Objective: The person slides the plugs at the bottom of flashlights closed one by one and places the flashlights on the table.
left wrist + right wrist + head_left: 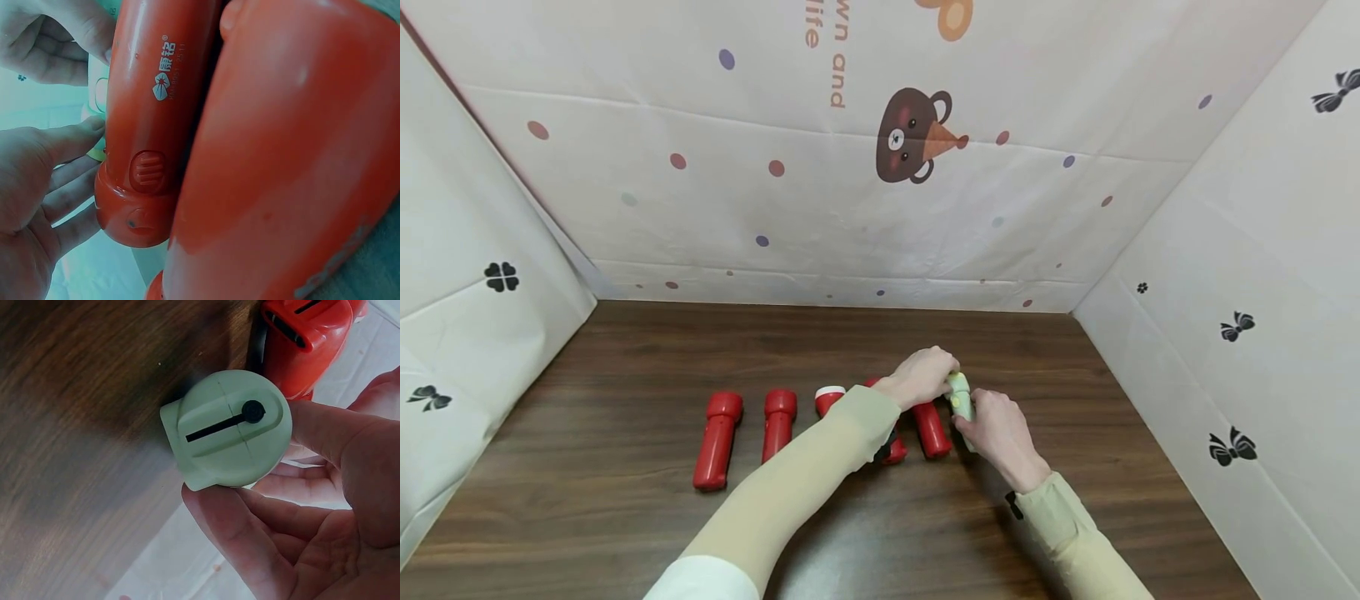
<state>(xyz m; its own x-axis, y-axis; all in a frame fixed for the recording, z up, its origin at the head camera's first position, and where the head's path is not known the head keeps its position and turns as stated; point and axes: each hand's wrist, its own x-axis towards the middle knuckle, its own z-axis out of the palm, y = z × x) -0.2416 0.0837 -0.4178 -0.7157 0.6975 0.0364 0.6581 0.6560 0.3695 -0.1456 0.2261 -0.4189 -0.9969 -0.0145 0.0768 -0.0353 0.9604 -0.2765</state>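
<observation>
A pale green flashlight [959, 402] lies at the right end of a row of red ones. My left hand [923, 377] pinches its yellowish head end between thumb and fingers. Lower on the body, my right hand [1000, 429] grips the same flashlight. The right wrist view shows its round tail cap [215, 459], slotted in black, between thumb and fingers. Just left of it lies a red flashlight [932, 431], whose ridged switch [149, 172] shows in the left wrist view. My left forearm hides parts of the neighbouring red flashlights.
More red flashlights lie to the left, among them one [717, 442] at the far left, another [778, 423] beside it and one with a white rim [830, 397]. The brown wooden tabletop [625, 375] meets a patterned white sheet [820, 208] at the back and sides.
</observation>
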